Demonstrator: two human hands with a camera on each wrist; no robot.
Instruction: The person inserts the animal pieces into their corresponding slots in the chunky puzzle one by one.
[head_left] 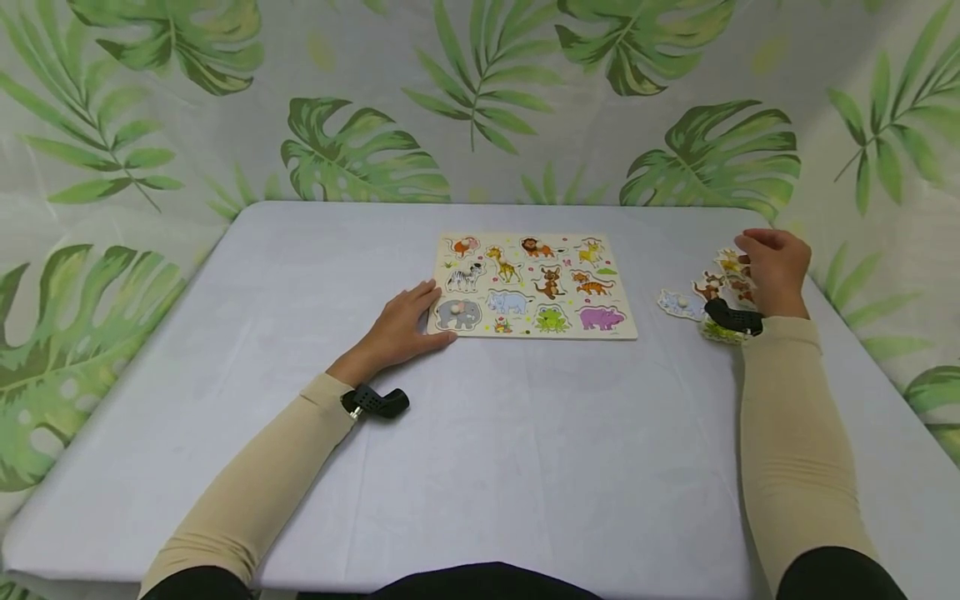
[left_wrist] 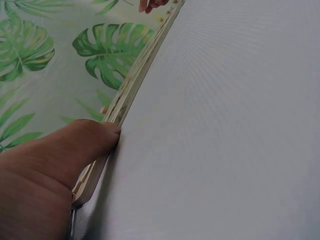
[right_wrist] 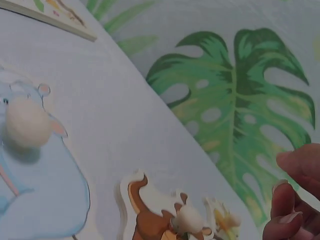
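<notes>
A wooden animal puzzle board (head_left: 528, 327) lies on the table. My left hand (head_left: 405, 325) rests at its near left corner, fingers against the left side and thumb along the front edge. The left wrist view shows that thumb (left_wrist: 85, 145) touching the board's edge (left_wrist: 132, 97). My right hand (head_left: 780, 262) is above a small group of loose puzzle pieces, its fingers loosely bent with a gap at the thumb and nothing visible between them. Among the pieces are a blue hippo-like piece (right_wrist: 55, 190) and a brown kangaroo-like piece (right_wrist: 152, 220), both knobbed. My right hand and wrist camera partly cover the group.
The elephant (head_left: 459, 314) on the board has a knob. A green piece (head_left: 722, 333) lies partly under the right wrist camera (head_left: 733, 317). White cloth (head_left: 480, 450) covers the table, and a leaf-patterned backdrop (head_left: 517, 117) stands behind its far edge.
</notes>
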